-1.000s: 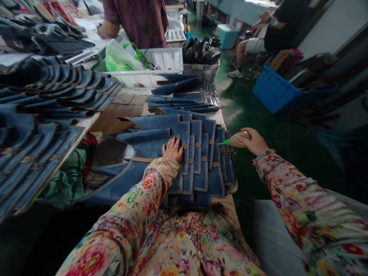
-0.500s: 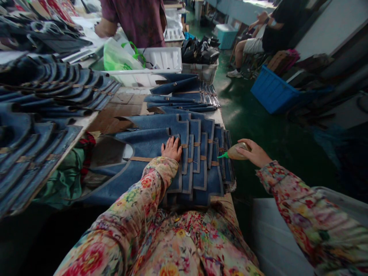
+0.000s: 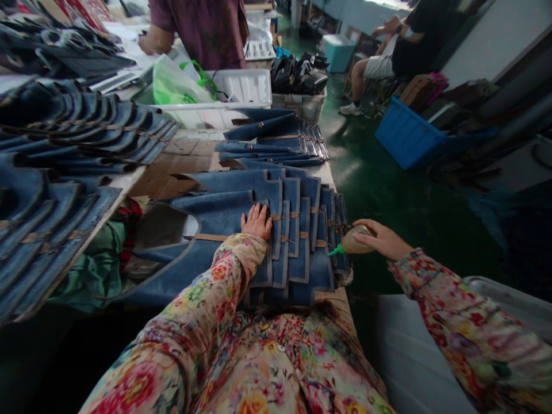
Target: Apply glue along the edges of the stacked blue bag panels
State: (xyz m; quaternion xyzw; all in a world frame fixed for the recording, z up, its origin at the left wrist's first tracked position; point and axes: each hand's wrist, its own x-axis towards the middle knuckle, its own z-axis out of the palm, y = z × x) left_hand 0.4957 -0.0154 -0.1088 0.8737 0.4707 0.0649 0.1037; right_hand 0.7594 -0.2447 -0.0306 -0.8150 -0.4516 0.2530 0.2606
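Overlapping blue panels with grey edging and tan strips lie fanned out on the bench in front of me. My left hand rests flat on the top panel, fingers spread, close to its edge. In my right hand, beyond the bench's right edge, is a squeeze bottle of brownish liquid, fingers wrapped round it. Its green nozzle points left and down at the grey edge of the rightmost panels. Whether the tip touches them I cannot tell.
More stacked blue panels cover a table on the left. Behind the bench stand a white bin with a green-and-white bag and a crate of black items. A blue crate sits on the floor at right. Two people are farther off.
My right hand has lowered the bottle slightly toward me, so the nozzle sits lower along the panel edge. My left hand stays on the panel.
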